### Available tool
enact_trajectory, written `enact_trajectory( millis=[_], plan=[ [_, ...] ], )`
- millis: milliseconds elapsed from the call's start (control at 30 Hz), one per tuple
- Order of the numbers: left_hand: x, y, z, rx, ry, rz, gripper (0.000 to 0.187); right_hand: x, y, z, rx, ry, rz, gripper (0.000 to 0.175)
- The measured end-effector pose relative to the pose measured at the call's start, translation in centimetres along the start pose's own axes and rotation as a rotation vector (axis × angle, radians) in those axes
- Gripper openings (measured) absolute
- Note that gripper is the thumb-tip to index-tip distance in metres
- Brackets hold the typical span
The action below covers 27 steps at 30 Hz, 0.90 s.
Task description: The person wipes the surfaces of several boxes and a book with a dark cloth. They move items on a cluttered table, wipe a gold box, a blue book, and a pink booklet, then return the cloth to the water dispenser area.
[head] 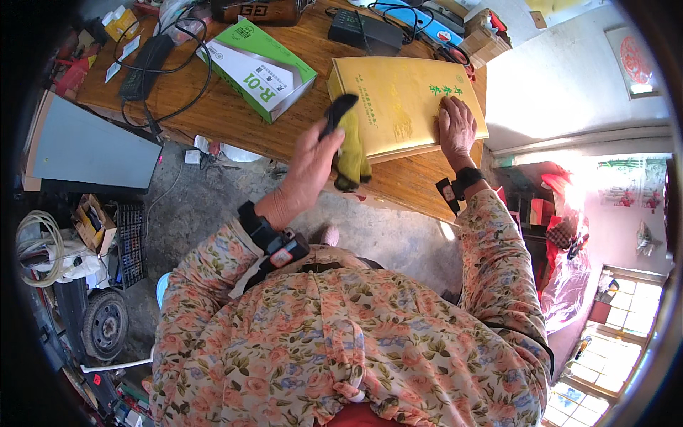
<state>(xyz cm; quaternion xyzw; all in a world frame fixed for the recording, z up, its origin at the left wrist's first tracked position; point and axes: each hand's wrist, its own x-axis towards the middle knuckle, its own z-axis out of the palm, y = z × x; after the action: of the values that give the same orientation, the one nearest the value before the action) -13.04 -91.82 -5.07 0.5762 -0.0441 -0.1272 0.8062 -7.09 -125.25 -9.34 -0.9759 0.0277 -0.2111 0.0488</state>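
Between the thumb and fingers of my left hand (304,171) is a yellow and black cloth, perhaps a glove (352,141), hanging down past the table's front edge. My right hand (458,128) rests on the near right part of a flat yellow gift box (395,101), its fingers lying on the lid. The box lies on the wooden table (184,115), bears green printed writing and looks closed. Just left of it is a green and white carton (261,69), also printed.
A black power adapter (145,69) with a looped cable lies at the table's left. Another black charger (365,32), scissors (456,56) and a small cardboard box (484,38) sit toward the back. A grey panel (96,144) and a wheel (105,324) are at left.
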Motion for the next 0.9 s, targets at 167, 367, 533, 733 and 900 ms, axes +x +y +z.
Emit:
enact_trajectory(
  millis=[167,367,533,733,900],
  plan=[
    [5.7,2.4,0.1,0.308,-0.119,0.479,0.032,-0.1,0.2,0.1,0.003,0.010,-0.006,0.039],
    [8.7,-1.0,1.3,1.426,-0.581,0.597,0.042,-0.1,0.0,0.0,0.011,0.064,-0.014,0.037],
    [11.7,0.0,2.3,1.506,-0.806,0.589,0.049,-0.1,-0.3,-0.2,0.008,0.105,-0.025,0.036],
    [16.2,-0.1,9.2,1.677,-0.999,0.353,0.062,-0.3,-0.3,-0.8,0.134,0.159,0.020,0.045],
    [19.4,-1.8,15.3,1.708,-0.965,0.373,0.062,-0.7,1.7,-1.9,0.591,0.236,0.054,0.052]
  ],
)
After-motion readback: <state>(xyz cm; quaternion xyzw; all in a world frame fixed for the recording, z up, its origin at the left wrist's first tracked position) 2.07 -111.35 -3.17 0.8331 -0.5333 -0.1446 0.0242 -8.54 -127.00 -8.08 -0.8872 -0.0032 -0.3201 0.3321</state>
